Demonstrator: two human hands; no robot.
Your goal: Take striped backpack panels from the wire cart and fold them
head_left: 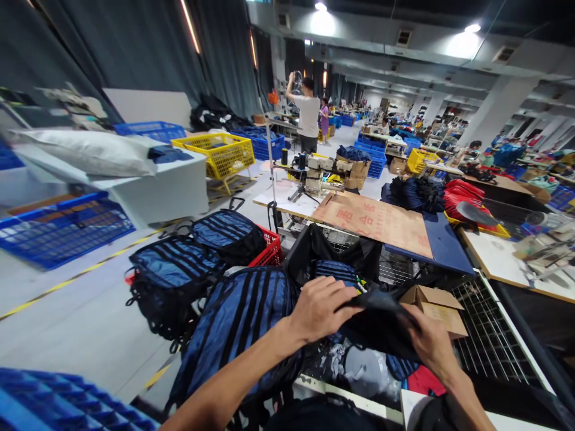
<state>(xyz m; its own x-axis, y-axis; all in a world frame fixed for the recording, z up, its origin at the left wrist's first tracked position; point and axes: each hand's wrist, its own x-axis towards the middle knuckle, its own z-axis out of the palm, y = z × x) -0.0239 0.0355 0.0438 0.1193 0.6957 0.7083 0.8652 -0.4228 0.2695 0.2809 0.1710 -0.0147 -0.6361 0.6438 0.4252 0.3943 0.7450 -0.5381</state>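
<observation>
Both my hands grip a piece of black fabric [377, 320], stretched between them over a wire-sided bin. My left hand [321, 308] pinches its left edge, while my right hand [431, 341] holds the right side with fingers closed around it. What the fabric belongs to cannot be made out. Beside my left forearm stands a blue backpack [251, 323] with black straps. Under the fabric, a clear plastic bag [371, 371] and some blue pieces lie in the bin. An open cardboard box [438, 308] sits just behind my right hand.
More blue backpacks [175, 263] rest on a red crate [269, 245] to the left. A sewing machine [318, 170] and a cardboard sheet [372, 221] are ahead. The wire rack [489, 329] borders the right. A blue crate [58, 401] is at lower left. A person [309, 117] stands farther back.
</observation>
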